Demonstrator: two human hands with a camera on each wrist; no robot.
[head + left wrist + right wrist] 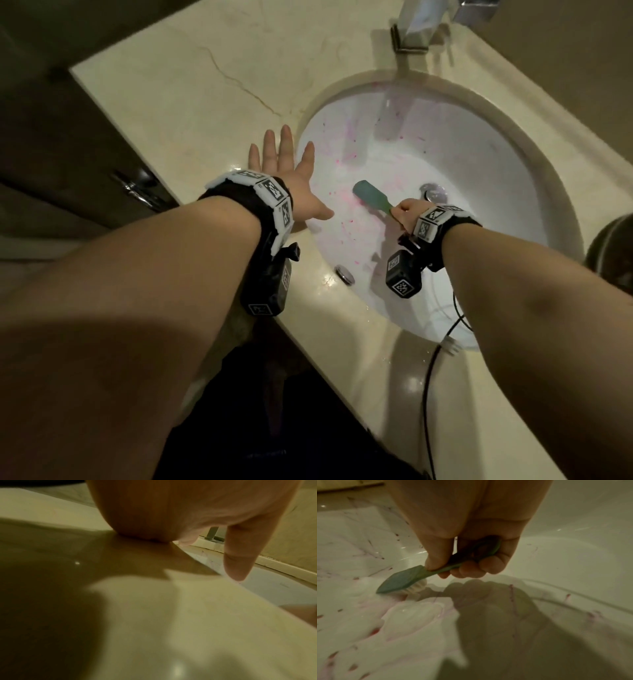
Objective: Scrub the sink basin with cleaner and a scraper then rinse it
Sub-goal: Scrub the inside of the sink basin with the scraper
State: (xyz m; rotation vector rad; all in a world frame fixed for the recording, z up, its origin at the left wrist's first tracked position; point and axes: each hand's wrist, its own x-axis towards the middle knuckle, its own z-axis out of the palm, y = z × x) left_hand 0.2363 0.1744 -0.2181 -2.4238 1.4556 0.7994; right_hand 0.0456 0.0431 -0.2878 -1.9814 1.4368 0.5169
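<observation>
Dim bathroom, pale marble tabletop (pixel 191 102) with one oval white sink (pixel 534 192) set into it; one metal tap (pixel 411 31) at the far rim, one drain plug (pixel 434 192) at the bottom, one small overflow fitting (pixel 345 274) on the near wall. A black cable (pixel 428 377) trails over the front edge.

Basin walls carry pink and purple streaks and specks, plus white foam (cleaner, most likely) pooled on the left slope.

One scraper (pixel 371 196): green, flat head, thin handle, with pale bristle-like ribs under the head in the right wrist view. It lies inside the basin, head down on the foamy slope, just left of the drain plug. Right hand (pixel 407 214) grasps it, fingers (pixel 469 570) curled round the handle and thumb pressed on top near the neck.

Left hand (pixel 287 174) holds nothing: fingers straight and spread, palm flat on the tabletop at the sink's left rim, index finger and thumb reaching over the edge. Looks like a brace.

Handling, as judged: scraper looks light and stiff, plastic. Wet foam would make the handle slippery, so a full wrap close to the neck, as now, gives the best pressure. The glazed basin is hard and slick; the head may skid rather than bite.

Count: two hands, one scraper, one sink, one tap. No cleaner bottle in view.
</observation>
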